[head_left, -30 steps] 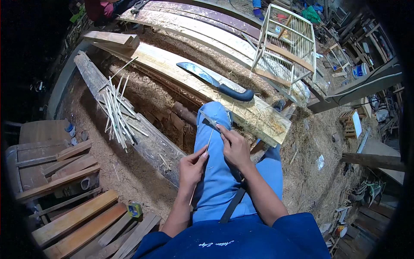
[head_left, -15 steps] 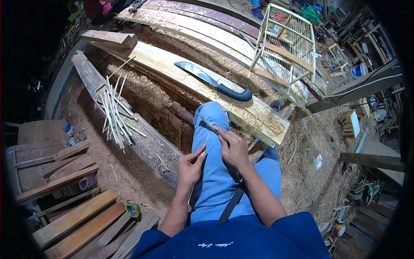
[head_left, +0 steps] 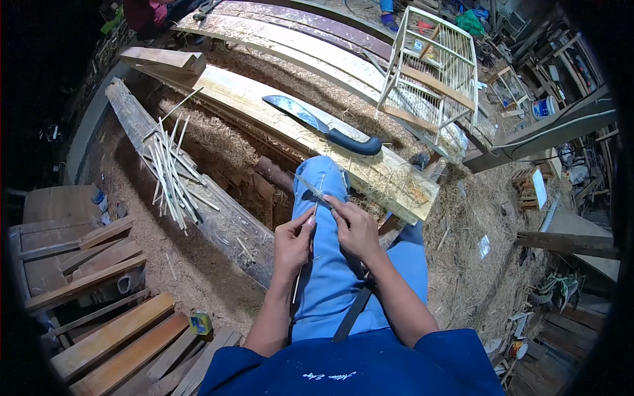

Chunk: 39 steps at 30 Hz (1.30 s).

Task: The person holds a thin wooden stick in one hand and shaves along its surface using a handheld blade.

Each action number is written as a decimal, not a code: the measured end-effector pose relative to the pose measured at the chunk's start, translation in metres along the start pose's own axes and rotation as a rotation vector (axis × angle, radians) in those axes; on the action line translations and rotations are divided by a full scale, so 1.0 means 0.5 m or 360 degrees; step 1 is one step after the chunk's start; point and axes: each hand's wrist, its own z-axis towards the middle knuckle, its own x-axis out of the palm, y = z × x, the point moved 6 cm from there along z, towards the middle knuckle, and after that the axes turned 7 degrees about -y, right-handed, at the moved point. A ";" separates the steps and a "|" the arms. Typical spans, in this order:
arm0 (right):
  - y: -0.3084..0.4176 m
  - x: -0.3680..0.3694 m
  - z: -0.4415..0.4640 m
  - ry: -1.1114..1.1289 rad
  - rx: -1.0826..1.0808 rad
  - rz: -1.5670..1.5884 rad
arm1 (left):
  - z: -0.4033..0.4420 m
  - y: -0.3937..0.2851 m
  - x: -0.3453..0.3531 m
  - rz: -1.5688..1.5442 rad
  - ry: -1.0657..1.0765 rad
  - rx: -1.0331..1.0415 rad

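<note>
Over the raised knee, my left hand [head_left: 292,245] pinches a thin pale stick [head_left: 296,285] that runs down past the wrist. My right hand [head_left: 354,228] is closed on a small knife [head_left: 308,186], its blade pointing up and left across the jeans, against or very near the stick's upper end. Beyond the knee, a large knife [head_left: 297,110] with a black handle lies on a pale wooden beam [head_left: 231,86]. A pile of thin sticks [head_left: 170,168] rests on a weathered plank [head_left: 231,231] to the left.
A slatted wooden cage [head_left: 432,72] stands at the upper right. Wood pieces [head_left: 125,330] and a yellow tape measure [head_left: 201,323] are at the lower left. Parts of other people [head_left: 389,14] show at the top. Shavings cover the ground [head_left: 462,277].
My left hand has moved up the leg, closer to my right hand and the small knife, and the stick has moved with it. The whole view has shifted slightly.
</note>
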 end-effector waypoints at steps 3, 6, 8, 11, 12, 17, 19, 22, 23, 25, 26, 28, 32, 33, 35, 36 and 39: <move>0.000 0.009 0.004 -0.0010 0.0025 -0.0050 | -0.014 0.015 -0.018 0.0044 -0.0035 0.0012; -0.003 0.015 0.008 -0.0027 0.0047 -0.0086 | -0.037 0.028 -0.041 0.0060 -0.0038 -0.0038; -0.006 0.015 0.008 -0.0040 0.0050 -0.0098 | -0.047 0.030 -0.043 0.0040 -0.0020 -0.0076; -0.003 0.013 0.005 -0.0044 0.0079 -0.0115 | -0.058 0.022 -0.044 0.0093 -0.0092 -0.0157; 0.000 0.011 0.005 -0.0042 0.0068 -0.0091 | -0.052 0.017 -0.038 0.0064 -0.0080 -0.0193; 0.001 -0.001 0.000 -0.0011 0.0001 -0.0004 | -0.009 -0.003 -0.008 0.0023 -0.0019 -0.0226; 0.005 -0.003 0.000 0.0016 -0.0018 -0.0001 | -0.009 -0.002 -0.004 -0.0014 0.0014 -0.0183; 0.005 0.004 0.003 0.0021 0.0012 -0.0061 | -0.020 0.013 -0.016 -0.0021 0.0025 -0.0142; 0.007 0.007 0.003 0.0022 0.0015 -0.0055 | -0.026 0.018 -0.023 -0.0009 0.0010 -0.0141; 0.008 0.008 0.006 0.0000 0.0049 -0.0094 | -0.041 0.019 -0.031 0.0004 0.0006 -0.0126; 0.007 0.009 0.006 0.0000 0.0051 -0.0091 | -0.047 0.017 -0.034 0.0012 0.0005 -0.0111; 0.001 0.012 0.005 -0.0019 0.0060 -0.0142 | -0.054 0.012 -0.033 0.0043 0.0029 -0.0065; -0.001 0.010 0.002 -0.0130 0.0044 -0.0042 | -0.043 0.011 -0.015 0.0013 -0.0023 -0.0128; 0.004 0.005 0.001 -0.0113 0.0018 -0.0016 | -0.034 0.009 -0.011 0.0011 -0.0018 -0.0147; 0.007 0.001 -0.001 -0.0092 -0.0011 0.0002 | -0.017 0.000 -0.005 -0.0005 0.0003 -0.0112; 0.007 0.001 -0.002 -0.0069 -0.0032 0.0017 | -0.011 -0.006 -0.001 -0.0014 0.0028 -0.0082; 0.006 0.000 0.001 -0.0042 -0.0029 0.0000 | 0.001 0.002 0.001 -0.0053 0.0050 -0.0086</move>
